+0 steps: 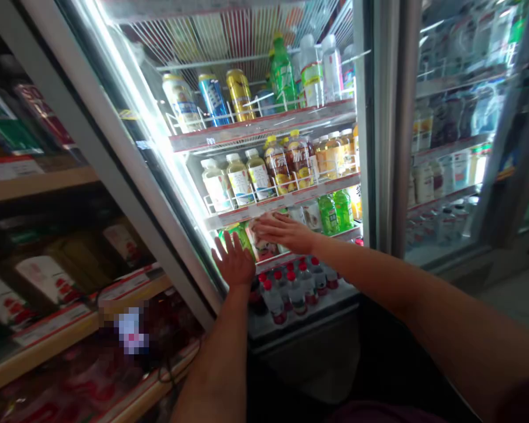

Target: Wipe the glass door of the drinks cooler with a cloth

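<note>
My left hand (234, 263) is held up with its fingers spread, in front of the lower left of a lit drinks fridge; nothing is in it. Beside it, my right hand (286, 232) stretches flat with straight fingers across the front of the lower shelf's drinks, also holding nothing. Whether either hand touches a package, I cannot tell. Behind my right hand are pinkish packages (264, 249), partly covered. Green bottles (336, 212) stand to the right on that shelf. Below both hands are several clear bottles with red caps (296, 292).
Above are pale-labelled bottles (239, 181), dark tea bottles with yellow caps (278, 164) and, higher, a gold can (240, 96) and a blue can (214, 100). A metal door frame (385, 129) borders the fridge at right. Wooden shelves (39, 182) with drinks line the left.
</note>
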### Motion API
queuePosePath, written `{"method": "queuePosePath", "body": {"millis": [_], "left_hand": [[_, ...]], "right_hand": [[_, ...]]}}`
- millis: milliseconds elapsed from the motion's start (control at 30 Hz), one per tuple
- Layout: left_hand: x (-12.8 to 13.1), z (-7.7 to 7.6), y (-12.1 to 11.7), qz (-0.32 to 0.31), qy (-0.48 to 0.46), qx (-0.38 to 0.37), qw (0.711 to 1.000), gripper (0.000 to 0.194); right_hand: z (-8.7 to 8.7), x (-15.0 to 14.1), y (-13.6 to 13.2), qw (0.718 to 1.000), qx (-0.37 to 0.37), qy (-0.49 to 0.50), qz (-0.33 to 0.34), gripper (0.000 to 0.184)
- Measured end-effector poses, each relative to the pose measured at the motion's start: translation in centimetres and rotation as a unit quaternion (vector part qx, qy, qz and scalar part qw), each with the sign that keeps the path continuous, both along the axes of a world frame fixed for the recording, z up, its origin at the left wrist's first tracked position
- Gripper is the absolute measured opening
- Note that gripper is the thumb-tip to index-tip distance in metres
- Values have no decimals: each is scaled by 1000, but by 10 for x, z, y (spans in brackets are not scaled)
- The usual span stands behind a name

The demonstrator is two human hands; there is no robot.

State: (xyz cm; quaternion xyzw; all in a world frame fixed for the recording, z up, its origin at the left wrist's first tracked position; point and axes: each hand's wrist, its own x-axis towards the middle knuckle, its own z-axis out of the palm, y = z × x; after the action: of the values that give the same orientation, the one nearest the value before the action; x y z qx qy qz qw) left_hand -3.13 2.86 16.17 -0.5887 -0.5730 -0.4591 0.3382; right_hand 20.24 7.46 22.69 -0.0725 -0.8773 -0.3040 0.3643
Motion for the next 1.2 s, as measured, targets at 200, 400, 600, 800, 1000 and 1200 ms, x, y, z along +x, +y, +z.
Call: {"method": "queuePosePath", "body": {"millis": [200,400,600,800,1000,1200], "left_hand": [[1,-1,0,3,-9,1,1000,59],[2,0,-2,2,-1,0,1000,59],[0,0,-1,3,7,6,1000,58],[0,1,-1,-3,-7,-3,1000,58],[-1,2,-3,-10,-4,8,1000,60],[13,0,-1,-12,7,49,999,61]], "right_hand": [[36,-14,-2,1000,-9,17,-12,51],[72,-46,-17,991,-10,117,-68,48],[21,-27,-9,994,-17,104,-41,51],[-34,30,6,998,-10,-56,-2,48],[29,71,22,991,7,114,-66,51],[7,67,20,965,-42,235,-111,56]]}}
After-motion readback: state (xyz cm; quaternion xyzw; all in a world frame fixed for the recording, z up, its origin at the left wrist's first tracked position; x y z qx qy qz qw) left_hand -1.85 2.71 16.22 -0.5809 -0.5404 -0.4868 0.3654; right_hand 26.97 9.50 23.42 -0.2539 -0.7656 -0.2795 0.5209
